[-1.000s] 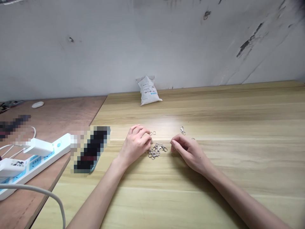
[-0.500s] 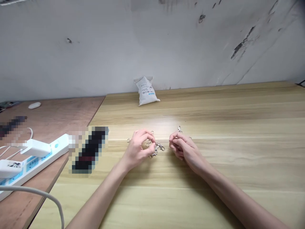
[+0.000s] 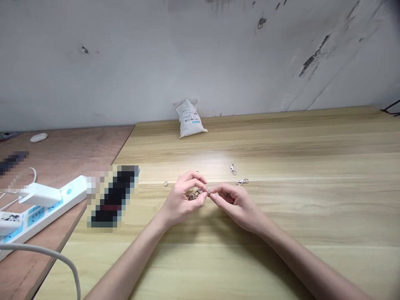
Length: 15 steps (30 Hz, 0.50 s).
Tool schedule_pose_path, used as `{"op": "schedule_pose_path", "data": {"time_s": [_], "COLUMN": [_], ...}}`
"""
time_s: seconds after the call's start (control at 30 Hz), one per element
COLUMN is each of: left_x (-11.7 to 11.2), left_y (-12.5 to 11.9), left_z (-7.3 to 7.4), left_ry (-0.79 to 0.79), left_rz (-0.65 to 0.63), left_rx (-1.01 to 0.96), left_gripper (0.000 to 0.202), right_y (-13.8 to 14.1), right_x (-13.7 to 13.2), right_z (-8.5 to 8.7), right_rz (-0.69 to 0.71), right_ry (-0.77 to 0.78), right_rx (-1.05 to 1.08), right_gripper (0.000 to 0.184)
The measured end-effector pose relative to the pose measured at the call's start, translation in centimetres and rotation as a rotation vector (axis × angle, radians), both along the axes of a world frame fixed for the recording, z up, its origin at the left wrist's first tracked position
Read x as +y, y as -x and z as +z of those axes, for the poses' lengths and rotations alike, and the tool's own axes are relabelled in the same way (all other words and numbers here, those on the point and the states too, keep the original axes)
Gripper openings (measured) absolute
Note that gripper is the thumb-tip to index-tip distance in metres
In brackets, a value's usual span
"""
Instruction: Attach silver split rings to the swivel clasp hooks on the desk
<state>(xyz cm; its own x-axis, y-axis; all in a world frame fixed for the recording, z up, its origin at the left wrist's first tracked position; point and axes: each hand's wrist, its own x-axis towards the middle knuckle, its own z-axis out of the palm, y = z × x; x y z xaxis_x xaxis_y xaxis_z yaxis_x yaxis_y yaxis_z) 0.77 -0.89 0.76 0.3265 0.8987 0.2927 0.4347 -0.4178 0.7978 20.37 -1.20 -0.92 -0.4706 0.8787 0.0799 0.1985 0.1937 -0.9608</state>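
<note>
Thumb and fingers of my left hand (image 3: 186,198) are closed in a pinch on a small silver metal piece (image 3: 208,191), too small to tell whether ring or clasp. My right hand (image 3: 240,206) meets it from the other side, thumb and index finger pinching the same piece. Another bit of metal (image 3: 226,194) shows under my right fingers. Behind my left fingers lies a pile of silver lobster clasps and rings (image 3: 195,194), partly hidden. Beyond my right hand, two lobster clasps with rings, one farther off (image 3: 233,168) and one nearer (image 3: 242,182), rest on the table.
A loose metal ring (image 3: 166,183) lies left of my left hand. Toward the wall stands a white labelled bag (image 3: 190,118). A blurred-out dark object (image 3: 113,196) is at the left, beside a power strip (image 3: 70,193) with plugs and a cable (image 3: 62,256).
My right hand has moved left and now touches fingertips with my left hand at the metal piece. The clasp it partly covered on the table is in plain view. The view has shifted slightly.
</note>
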Motion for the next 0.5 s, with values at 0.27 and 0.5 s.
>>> {"op": "schedule_pose_path", "data": {"time_s": [0.27, 0.5], "left_x": [0.1, 1.7], "left_y": [0.5, 3.7], "left_z": [0.2, 0.9], "left_ry": [0.036, -0.092], "left_rz": [-0.009, 0.198], "left_rx": [0.042, 0.187], "left_gripper": [0.005, 0.009], "right_y": [-0.6, -1.0], "right_x": [0.2, 1.1], "right_z": [0.4, 0.3], "right_rz": [-0.061, -0.23], "right_ry": [-0.118, -0.129], "right_rx": [-0.073, -0.088], "right_gripper": [0.025, 0.026]}}
